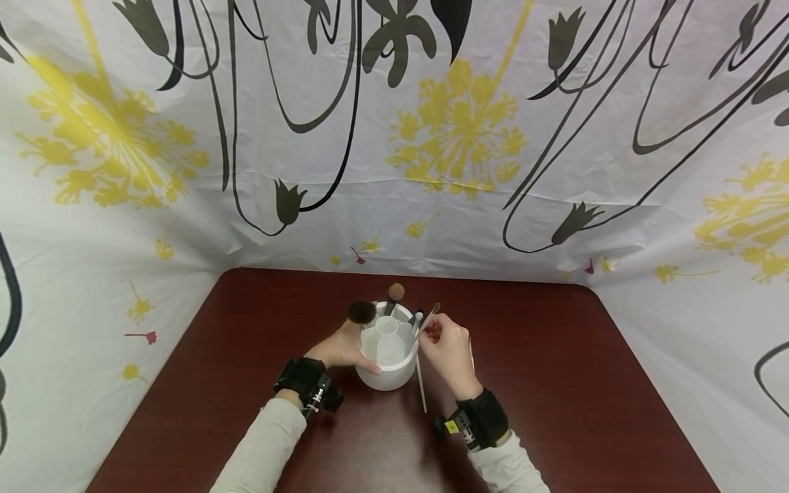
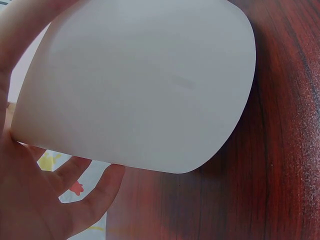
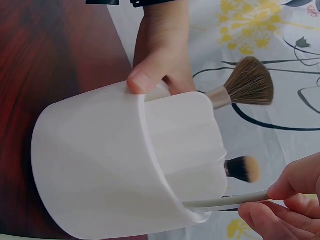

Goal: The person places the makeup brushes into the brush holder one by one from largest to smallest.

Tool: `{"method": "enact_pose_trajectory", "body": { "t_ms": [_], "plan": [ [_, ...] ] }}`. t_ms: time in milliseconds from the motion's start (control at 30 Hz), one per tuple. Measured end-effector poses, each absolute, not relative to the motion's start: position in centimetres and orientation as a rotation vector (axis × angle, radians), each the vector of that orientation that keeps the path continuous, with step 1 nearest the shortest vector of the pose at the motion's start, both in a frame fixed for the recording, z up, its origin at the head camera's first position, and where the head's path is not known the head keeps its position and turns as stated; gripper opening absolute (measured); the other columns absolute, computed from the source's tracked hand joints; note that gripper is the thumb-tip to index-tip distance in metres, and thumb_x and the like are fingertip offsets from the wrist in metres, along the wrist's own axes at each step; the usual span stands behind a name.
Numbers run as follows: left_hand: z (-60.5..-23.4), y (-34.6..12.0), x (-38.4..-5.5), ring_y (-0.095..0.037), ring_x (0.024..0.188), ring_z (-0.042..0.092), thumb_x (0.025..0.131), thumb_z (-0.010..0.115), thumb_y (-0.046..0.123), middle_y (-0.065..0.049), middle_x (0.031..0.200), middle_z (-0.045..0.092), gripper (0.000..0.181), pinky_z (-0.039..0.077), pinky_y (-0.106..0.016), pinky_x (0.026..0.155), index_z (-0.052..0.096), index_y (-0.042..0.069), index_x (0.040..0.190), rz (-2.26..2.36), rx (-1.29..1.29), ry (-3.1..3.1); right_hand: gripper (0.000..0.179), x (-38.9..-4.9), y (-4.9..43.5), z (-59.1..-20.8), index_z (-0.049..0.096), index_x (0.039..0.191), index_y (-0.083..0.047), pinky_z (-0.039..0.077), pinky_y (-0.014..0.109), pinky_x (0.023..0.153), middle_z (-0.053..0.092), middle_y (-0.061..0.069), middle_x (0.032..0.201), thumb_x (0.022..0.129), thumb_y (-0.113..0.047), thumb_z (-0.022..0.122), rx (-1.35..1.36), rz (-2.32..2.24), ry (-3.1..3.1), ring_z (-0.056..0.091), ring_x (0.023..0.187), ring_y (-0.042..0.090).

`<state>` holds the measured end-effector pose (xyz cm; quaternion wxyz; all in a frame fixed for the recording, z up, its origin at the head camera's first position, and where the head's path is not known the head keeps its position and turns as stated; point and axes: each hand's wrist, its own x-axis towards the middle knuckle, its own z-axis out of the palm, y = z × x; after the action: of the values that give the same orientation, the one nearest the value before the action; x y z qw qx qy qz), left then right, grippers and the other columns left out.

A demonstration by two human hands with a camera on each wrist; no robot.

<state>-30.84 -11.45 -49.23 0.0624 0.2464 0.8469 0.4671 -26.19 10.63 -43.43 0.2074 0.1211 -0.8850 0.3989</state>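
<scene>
A white round brush holder (image 1: 383,378) with several compartments stands on the table. My left hand (image 1: 346,348) grips its left side, with the thumb near the front rim; the left wrist view shows the smooth outer wall (image 2: 145,90) close up. At the right rim, my right hand (image 1: 448,348) pinches a slim makeup brush (image 1: 431,316) whose pale handle (image 3: 227,201) reaches into a compartment. A large dark fluffy brush (image 3: 252,82) and a tan-tipped brush (image 3: 245,169) stick up from the holder. Beside the slim brush, smaller tips (image 1: 417,317) show.
A thin white stick (image 1: 422,390) lies on the dark red wooden table (image 1: 542,383), just right of the holder. Another pale stick (image 1: 471,356) shows partly behind my right hand. A patterned white cloth (image 1: 345,233) hangs behind the table.
</scene>
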Motion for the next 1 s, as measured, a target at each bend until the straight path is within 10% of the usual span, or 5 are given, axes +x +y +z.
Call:
{"method": "enact_pose_trajectory", "body": {
  "t_ms": [1000],
  "plan": [
    [-49.2, -11.3, -30.8, -0.024, 0.121, 0.037, 0.046, 0.09, 0.026, -0.015, 0.137, 0.033, 0.12, 0.027, -0.042, 0.102, 0.02, 0.006, 0.141, 1.381, 0.721, 2.575, 0.006, -26.4, 12.1, -45.3, 0.064, 0.081, -0.001, 0.049, 0.028, 0.058, 0.064, 0.007, 0.073, 0.076, 0.0, 0.065, 0.331, 1.096, -2.48, 0.06, 0.063, 0.014]
  ]
}}
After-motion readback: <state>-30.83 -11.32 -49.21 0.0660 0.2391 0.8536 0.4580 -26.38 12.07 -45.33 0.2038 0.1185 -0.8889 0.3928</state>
